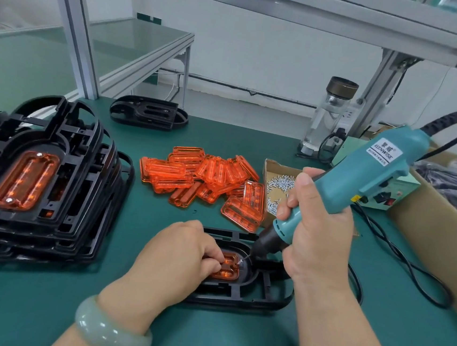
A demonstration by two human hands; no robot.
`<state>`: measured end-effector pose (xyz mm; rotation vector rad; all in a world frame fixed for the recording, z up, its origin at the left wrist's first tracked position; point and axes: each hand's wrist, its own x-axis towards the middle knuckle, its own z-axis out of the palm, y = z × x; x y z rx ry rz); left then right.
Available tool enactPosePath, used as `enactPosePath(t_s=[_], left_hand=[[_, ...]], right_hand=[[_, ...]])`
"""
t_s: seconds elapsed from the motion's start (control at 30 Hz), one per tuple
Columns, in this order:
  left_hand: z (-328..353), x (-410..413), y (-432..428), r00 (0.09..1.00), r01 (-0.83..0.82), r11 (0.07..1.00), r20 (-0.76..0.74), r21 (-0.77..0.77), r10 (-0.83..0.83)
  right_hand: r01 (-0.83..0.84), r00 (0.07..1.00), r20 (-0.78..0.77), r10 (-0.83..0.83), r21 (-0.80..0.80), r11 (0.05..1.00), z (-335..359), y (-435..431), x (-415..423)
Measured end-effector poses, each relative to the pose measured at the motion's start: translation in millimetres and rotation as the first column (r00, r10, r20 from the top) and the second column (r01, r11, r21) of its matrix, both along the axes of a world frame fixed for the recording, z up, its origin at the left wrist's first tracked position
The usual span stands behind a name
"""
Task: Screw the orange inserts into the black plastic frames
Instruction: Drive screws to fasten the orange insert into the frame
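Most of the orange insert (pixel 228 267) was hidden under the left hand (pixel 183 255), whose curled fingers pinched it down into the well of the black frame (pixel 266 291). That frame lay flat near the front of the counter (pixel 42 294), its left half covered by the same hand. The right hand (pixel 316 231) was wrapped round the teal screwdriver (pixel 375 173), tilted so its bit met a small screw (pixel 241 261) at the insert's right end. How far the screw had gone in was hard to make out.

To the left, a stack of black frames (pixel 49 225) ran off the edge of view, the top one carrying an orange piece. A pile of loose inserts (pixel 202 176) lay mid-counter, just beside a shallow tray of screws (pixel 279 182) partly behind the right hand. A single frame (pixel 149 113) sat at the far edge.

The counter had a dark green top under an aluminium rack (pixel 76 32), with white walls behind. A clear bottle (pixel 329 115) and a pale control box (pixel 387 193) stood at the right, beside a large carton (pixel 439 229) cut off by the edge.

The screwdriver's label read KEENWISE; the finer print below it was illegible.
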<state>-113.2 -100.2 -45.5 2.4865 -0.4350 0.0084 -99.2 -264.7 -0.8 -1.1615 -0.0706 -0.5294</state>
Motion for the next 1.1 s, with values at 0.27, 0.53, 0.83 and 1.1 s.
enactPosePath(t_s=[0.27, 0.53, 0.83, 1.1], left_hand=[[0, 1, -1, 1.0, -0.004, 1.0, -0.007, 0.014, 0.004], [0, 1, -1, 1.0, -0.005, 0.999, 0.015, 0.038, 0.004], [0, 1, -2, 1.0, -0.003, 0.999, 0.02, 0.043, 0.002], [0, 0, -4, 0.999, -0.008, 0.995, 0.04, 0.096, 0.004]], right_hand=[[-0.045, 0.999, 0.019, 0.045, -0.013, 0.999, 0, 2, 0], [-0.182, 0.977, 0.074, 0.199, -0.191, 0.965, 5, 8, 2], [-0.368, 0.918, 0.069, 0.39, -0.217, 0.904, 4, 14, 2], [-0.345, 0.932, 0.073, 0.354, -0.113, 0.932, 0, 6, 5]])
